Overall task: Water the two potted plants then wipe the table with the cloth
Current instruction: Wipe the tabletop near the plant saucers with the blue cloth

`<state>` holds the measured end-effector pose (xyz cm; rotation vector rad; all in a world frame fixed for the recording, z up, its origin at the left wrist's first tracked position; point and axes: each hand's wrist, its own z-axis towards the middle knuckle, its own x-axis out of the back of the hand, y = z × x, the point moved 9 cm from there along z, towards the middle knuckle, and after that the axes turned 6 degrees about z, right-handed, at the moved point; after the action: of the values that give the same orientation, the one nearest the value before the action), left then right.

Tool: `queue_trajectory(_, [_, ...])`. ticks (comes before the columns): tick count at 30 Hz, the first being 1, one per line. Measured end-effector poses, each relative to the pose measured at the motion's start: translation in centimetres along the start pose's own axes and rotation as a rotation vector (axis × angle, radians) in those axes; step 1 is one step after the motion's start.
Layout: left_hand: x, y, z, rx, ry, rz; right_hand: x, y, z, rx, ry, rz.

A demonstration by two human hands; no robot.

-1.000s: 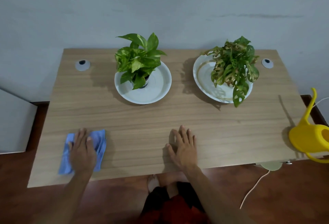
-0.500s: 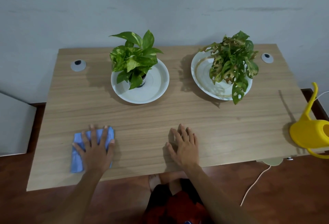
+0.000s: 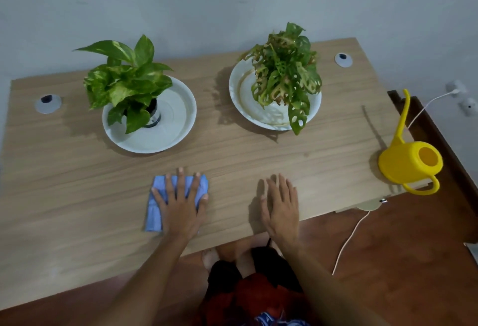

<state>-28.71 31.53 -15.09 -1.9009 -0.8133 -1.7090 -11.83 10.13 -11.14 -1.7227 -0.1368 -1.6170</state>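
Observation:
My left hand [image 3: 181,204] lies flat, fingers spread, pressing the blue cloth [image 3: 155,211] onto the wooden table [image 3: 64,196] near the front middle. My right hand [image 3: 282,204] rests flat and empty on the table just right of it. A green-leaved potted plant [image 3: 126,85] stands in a white saucer [image 3: 176,121] at the back left. A second plant with holed leaves [image 3: 284,72] stands in a white saucer [image 3: 245,98] at the back right. The yellow watering can [image 3: 408,162] stands at the table's right edge, spout pointing up.
Two grey cable grommets [image 3: 47,103] [image 3: 343,59] sit in the table's back corners. A white cable [image 3: 349,237] hangs below the front right edge. The wall runs right behind the table. My legs are under the front edge.
My left hand has slid the blue cloth rightward along the front of the table, toward my right hand. The right hand has stayed put; the view has shifted.

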Motion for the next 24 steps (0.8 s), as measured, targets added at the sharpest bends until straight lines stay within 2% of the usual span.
queue_trajectory(4, [-0.4, 5.8, 1.0, -0.052, -0.003, -0.005, 2.6, 7.3, -0.1, -0.183, 0.042, 0.008])
queue_trajectory(9, [-0.9, 11.9, 1.8, -0.147, -0.01, 0.032, 6.0, 12.1, 1.1, -0.138, 0.153, -0.002])
queue_trajectory(14, [-1.1, 19.1, 1.5, -0.286, -0.031, 0.029, 7.9, 16.7, 3.3, -0.196, 0.202, 0.015])
queue_trajectory(19, [-1.0, 26.6, 1.2, -0.448, -0.052, 0.041, 8.6, 20.5, 5.3, -0.259, 0.191, -0.003])
queue_trajectory(24, [-0.5, 32.9, 1.9, -0.54, -0.059, 0.043, 9.1, 22.3, 6.8, -0.167, 0.127, -0.021])
